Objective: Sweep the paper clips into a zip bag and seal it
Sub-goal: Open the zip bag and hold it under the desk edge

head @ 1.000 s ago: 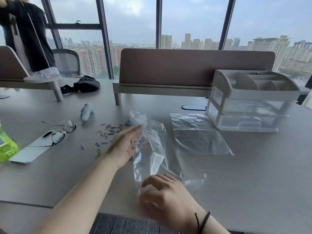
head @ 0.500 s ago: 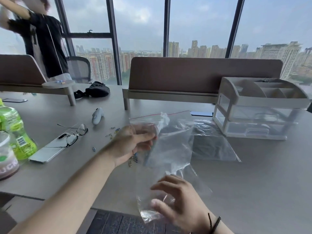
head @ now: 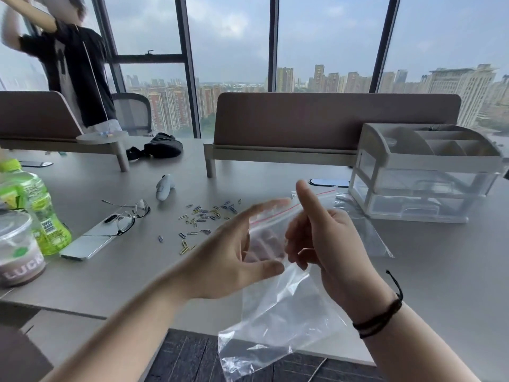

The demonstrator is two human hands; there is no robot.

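Several coloured paper clips (head: 203, 214) lie scattered on the grey table (head: 429, 271), left of and beyond my hands. A clear zip bag (head: 281, 312) with a red line at its mouth hangs in the air between my hands, its bottom over the table's front edge. My left hand (head: 234, 255) holds the bag's upper part, thumb in front and fingers showing through the plastic, index finger stretched along the red line. My right hand (head: 330, 244) grips the bag's mouth edge with curled fingers, thumb pointing up.
A second clear bag (head: 366, 232) lies flat to the right, before a white drawer organiser (head: 424, 183). To the left are glasses (head: 129, 216) on a phone (head: 88, 244), a green bottle (head: 41, 210), a cup (head: 16, 252) and a white controller (head: 164, 187). A person (head: 74, 73) stands back left.
The bag has come up off the table. My right hand moved from its bottom up to its mouth, and my left hand now holds the top with spread fingers.
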